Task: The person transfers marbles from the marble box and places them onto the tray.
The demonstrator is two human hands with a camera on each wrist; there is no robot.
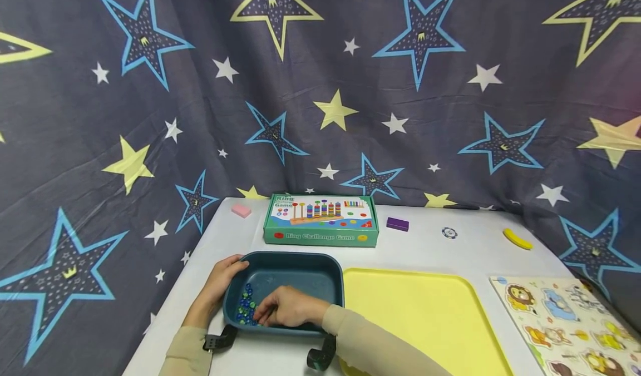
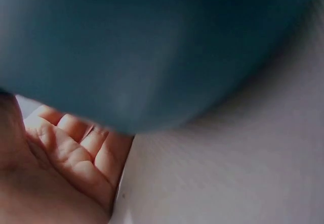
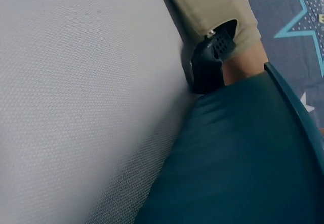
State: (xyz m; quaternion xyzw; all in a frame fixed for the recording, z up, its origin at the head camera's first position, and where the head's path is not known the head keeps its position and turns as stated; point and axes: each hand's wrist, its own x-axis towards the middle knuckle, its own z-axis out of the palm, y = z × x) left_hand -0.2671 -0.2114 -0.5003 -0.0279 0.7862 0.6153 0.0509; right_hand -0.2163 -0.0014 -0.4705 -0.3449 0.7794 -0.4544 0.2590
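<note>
Yellow tray [image 1: 410, 309]. Teal tub [image 1: 300, 276], left of tray. Left hand [image 1: 220, 281], grasping tub's left rim. Right hand [image 1: 290, 306], inside tub, fingers bent down; whether pinching anything, cannot tell. Blue and green marbles [image 1: 245, 311], clustered at tub's left end, beside right fingers.

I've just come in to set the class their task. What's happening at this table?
A person's left hand holds the left side of a dark teal tub, while their right hand reaches inside, fingers at small blue and green pieces gathered toward its left end. Whether it grips any is unclear. A yellow tray lies to the right.
</note>
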